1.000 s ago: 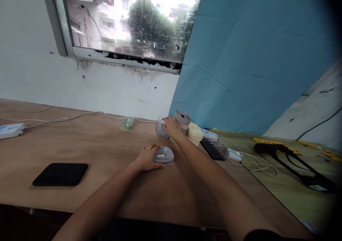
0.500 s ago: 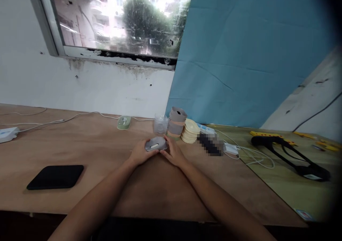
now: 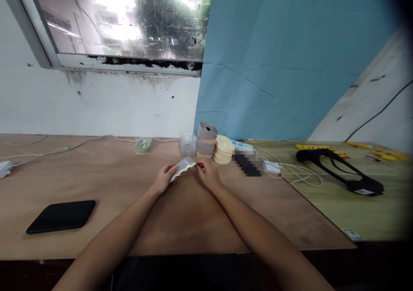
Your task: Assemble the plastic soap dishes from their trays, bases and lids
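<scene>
Over the middle of the table I hold a small grey box with a wavy cream edge (image 3: 183, 167), tilted so its side shows. My left hand (image 3: 164, 178) is closed around its left end, thumb on top. With bent fingers, my right hand (image 3: 208, 173) pinches the right end at the cream edge. Just behind stand a stack of grey and peach wavy shells (image 3: 207, 141), a stack of cream lids (image 3: 223, 150) and some clear plastic cups (image 3: 187, 144). A green box of similar shape (image 3: 143, 146) sits near the wall.
A black flat pad (image 3: 61, 216) lies at the front left. White cables and an adapter (image 3: 271, 167) run along the right, near a power strip (image 3: 241, 146) and a blurred-out dark item (image 3: 248, 164). A black strap-like frame (image 3: 342, 170) lies on the yellowish board at right.
The box has been tipped from lying with its oval opening upward to tilted, showing its wavy cream edge. My right fingers have shifted to its right end. The view has turned slightly right.
</scene>
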Available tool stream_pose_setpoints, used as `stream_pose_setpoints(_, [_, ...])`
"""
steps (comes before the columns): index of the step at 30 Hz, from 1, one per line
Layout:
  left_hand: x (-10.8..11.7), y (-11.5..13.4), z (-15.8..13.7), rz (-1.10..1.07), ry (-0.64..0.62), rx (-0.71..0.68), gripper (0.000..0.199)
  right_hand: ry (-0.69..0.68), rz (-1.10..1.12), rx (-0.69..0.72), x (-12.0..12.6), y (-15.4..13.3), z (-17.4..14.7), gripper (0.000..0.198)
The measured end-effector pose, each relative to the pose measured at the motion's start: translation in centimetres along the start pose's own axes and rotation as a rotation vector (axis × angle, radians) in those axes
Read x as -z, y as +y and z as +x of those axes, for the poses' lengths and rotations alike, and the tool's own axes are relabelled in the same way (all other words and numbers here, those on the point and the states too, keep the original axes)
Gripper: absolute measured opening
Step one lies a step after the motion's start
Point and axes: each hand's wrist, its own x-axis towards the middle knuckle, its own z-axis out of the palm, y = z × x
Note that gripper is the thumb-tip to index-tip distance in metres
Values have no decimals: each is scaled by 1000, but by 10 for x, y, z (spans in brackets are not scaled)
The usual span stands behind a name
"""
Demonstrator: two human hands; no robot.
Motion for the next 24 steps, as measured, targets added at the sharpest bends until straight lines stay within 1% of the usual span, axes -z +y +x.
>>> stream_pose_setpoints(5, [2, -3, 2, -62, 19, 39, 56, -23, -47, 41, 0, -2, 1, 20])
stream_pose_setpoints(10, [5, -1, 5, -217, 84, 131, 67, -62, -44, 64, 2, -2, -1, 28])
stream_pose_setpoints(11, [6, 0, 5, -238, 104, 140, 67, -49, -29, 63, 4, -1, 0, 30])
stream_pose_setpoints(12, [7, 0, 5, -253, 122, 146, 65, -9, -10, 52, 7, 0, 1, 30])
stream_pose_setpoints(13, [8, 0, 6, -263, 135, 148, 63, 69, 10, 28, 11, 2, 3, 30])
stream_pose_setpoints(14, [8, 0, 6, -272, 144, 147, 61, 186, 33, -13, 16, 6, 6, 30])
stream_pose_setpoints(16, [9, 0, 7, -287, 134, 147, 60, 490, 93, -133, 30, 17, 14, 33])
stream_pose_setpoints(17, [9, -1, 8, -290, 124, 145, 60, 639, 135, -201, 39, 24, 18, 37])
stream_pose_setpoints(18, [9, -2, 8, -289, 116, 143, 61, 760, 187, -269, 48, 32, 22, 43])
stream_pose_setpoints(19, [10, -3, 8, -283, 106, 140, 61, 843, 237, -337, 57, 40, 25, 48])
stream_pose_setpoints(21, [9, -4, 9, -269, 95, 138, 62, 927, 309, -460, 71, 58, 28, 52])
stream_pose_setpoints(24, [9, -5, 8, -262, 94, 145, 61, 959, 377, -597, 79, 80, 26, 52])
